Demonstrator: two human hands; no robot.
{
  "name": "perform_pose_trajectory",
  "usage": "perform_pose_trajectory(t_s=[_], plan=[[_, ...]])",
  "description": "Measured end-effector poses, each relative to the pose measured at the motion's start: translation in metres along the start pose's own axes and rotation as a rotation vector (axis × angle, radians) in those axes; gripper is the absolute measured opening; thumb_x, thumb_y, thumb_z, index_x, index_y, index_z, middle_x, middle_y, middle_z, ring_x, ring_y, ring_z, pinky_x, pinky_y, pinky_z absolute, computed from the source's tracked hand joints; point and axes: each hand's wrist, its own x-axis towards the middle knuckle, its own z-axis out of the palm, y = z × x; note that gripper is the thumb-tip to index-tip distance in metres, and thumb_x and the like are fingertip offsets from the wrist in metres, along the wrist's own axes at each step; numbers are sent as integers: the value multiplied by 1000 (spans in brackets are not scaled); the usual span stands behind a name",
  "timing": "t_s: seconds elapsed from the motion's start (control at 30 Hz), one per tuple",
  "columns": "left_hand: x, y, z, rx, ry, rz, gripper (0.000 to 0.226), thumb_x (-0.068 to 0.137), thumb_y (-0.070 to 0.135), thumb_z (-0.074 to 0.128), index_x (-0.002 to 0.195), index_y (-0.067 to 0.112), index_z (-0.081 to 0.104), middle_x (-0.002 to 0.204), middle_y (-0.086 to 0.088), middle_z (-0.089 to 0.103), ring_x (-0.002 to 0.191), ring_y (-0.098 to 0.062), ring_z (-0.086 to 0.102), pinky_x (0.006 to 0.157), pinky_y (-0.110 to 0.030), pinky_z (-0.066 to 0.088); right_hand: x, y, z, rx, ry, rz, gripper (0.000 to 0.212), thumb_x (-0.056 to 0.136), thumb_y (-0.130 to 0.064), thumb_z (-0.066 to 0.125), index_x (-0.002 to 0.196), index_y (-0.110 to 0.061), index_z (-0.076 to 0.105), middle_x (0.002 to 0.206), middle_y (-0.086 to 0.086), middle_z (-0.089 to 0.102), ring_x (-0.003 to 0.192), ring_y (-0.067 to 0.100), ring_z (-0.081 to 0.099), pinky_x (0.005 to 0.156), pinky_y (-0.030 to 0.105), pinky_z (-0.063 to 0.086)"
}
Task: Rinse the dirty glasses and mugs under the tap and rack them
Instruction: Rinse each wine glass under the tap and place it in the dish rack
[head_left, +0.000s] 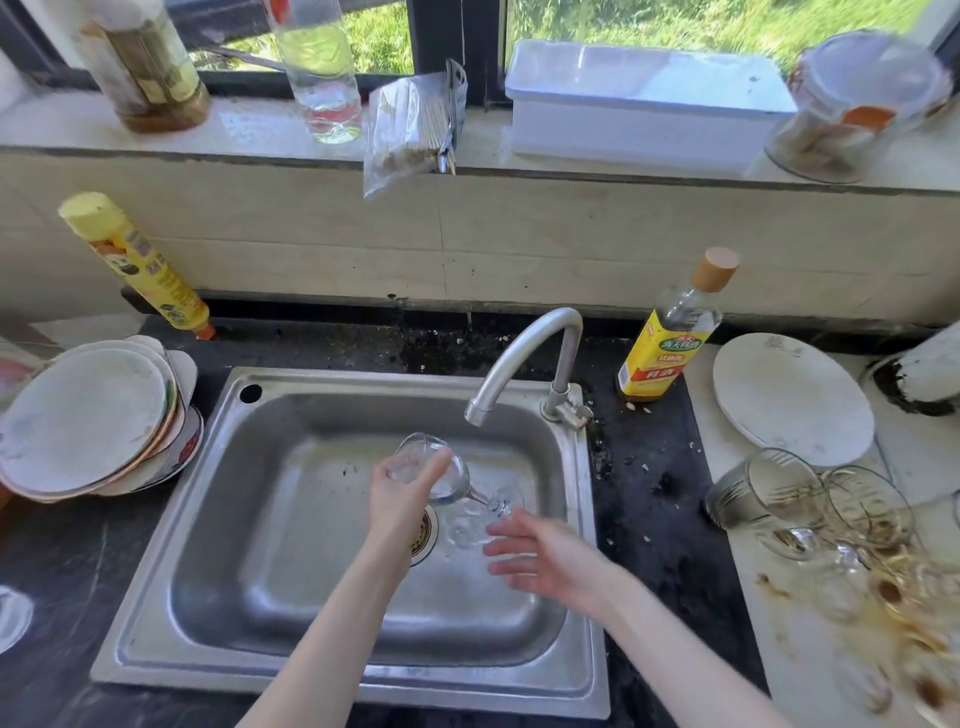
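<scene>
Left hand (402, 491) curled round the bowl of a wineglass (441, 475), thumb across the front, holding it tipped on its side over the sink (332, 415), mouth far-left, stem and foot pointing near-right; just below and left of the tap (519, 364) spout, no stream visible. Right hand (540, 558) empty beside the foot, fingers straight and slightly spread, not touching the glass as far as can be told. More dirty glasses (810, 499) lying jumbled on the right counter, brown residue around them; plates (88, 421) stacked at left, bottle (670, 332) right of the tap. No rack in view. Risks from here: a wet bowl gripped one-handed could slip and crack on the steel basin; the thin stem could snap if knocked against the spout while turning; reaching right without looking could roll the crowded glasses off the counter edge
</scene>
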Motion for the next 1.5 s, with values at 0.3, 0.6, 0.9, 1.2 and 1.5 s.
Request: perform_pose_trajectory(t_s=[0.3, 0.6, 0.9, 1.2, 1.5], plan=[[-19, -14, -5, 149, -209, 74, 61, 69, 30, 80, 120, 18, 49, 111, 7, 54, 105, -11, 54, 85, -24, 38, 31, 0, 32, 763, 149, 6, 23, 94, -25, 54, 80, -7, 57, 89, 10, 61, 79, 22, 57, 65, 34, 46], [-24, -46, -21, 363, -540, -56, 68, 70, 20, 81, 120, 24, 34, 120, -4, 50, 99, -15, 59, 81, -26, 53, 12, -3, 10, 119, 262, -409, 15, 96, -21, 51, 87, -12, 60, 84, 6, 66, 80, 19, 62, 75, 32, 51], [-12, -71, -20, 1014, -474, 357, 82, 79, 41, 70, 143, 14, 26, 146, -3, 35, 133, -17, 34, 107, -27, 29, 1, 23, 18, -367, 372, -560, 16, 90, -30, 59, 84, -19, 70, 83, 13, 70, 66, 6, 54, 62, 12, 41], [-5, -64, -46, 1472, -444, 791, 57, 72, 56, 51, 119, 24, 49, 118, -6, 65, 107, -34, 62, 81, -48, 54, -16, 34, 23, -686, 449, -666, 16, 96, -25, 50, 108, -30, 60, 118, -3, 61, 107, 12, 57, 96, 30, 45], [-16, -26, -67, 1496, -644, 988, 81, 86, 70, 0, 135, 23, 45, 141, -2, 47, 131, -34, 41, 101, -52, 36, -83, 51, 27, -527, 747, -755, 20, 95, -20, 52, 104, -12, 67, 101, 3, 69, 97, 15, 63, 85, 29, 47]])
